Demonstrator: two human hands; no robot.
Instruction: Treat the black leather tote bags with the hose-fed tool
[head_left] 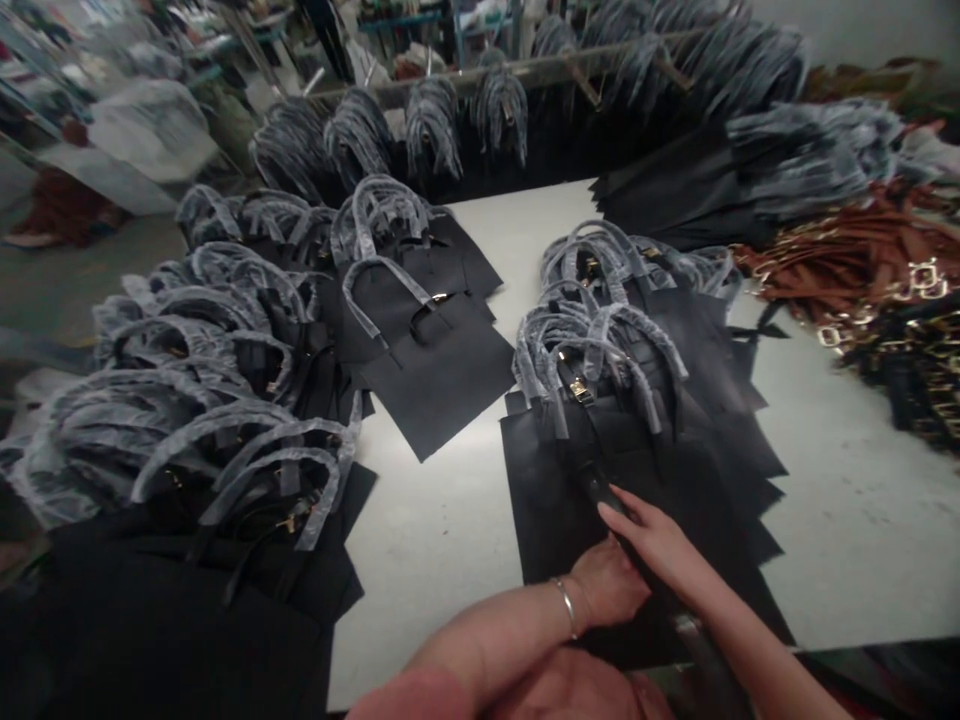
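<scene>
Right hand (651,538) pinches the strap (598,487) over the bag (544,500), long axis running from the handles (598,345) toward the table (427,540)'s near edge; left hand (611,585) curled just beside, hold unclear

Black panel (547,510), flat, lower right of centre, dark strip (598,488) slanting over it, partly hidden

Wears a dusty-pink garment (577,690), creased in front and blurred toward the bottom, with a matching pink sleeve (416,695) on the left arm. Sports a slim, shiny silver-coloured bracelet (566,607) around the left wrist. Leaves both forearms (506,620) bare.
</scene>
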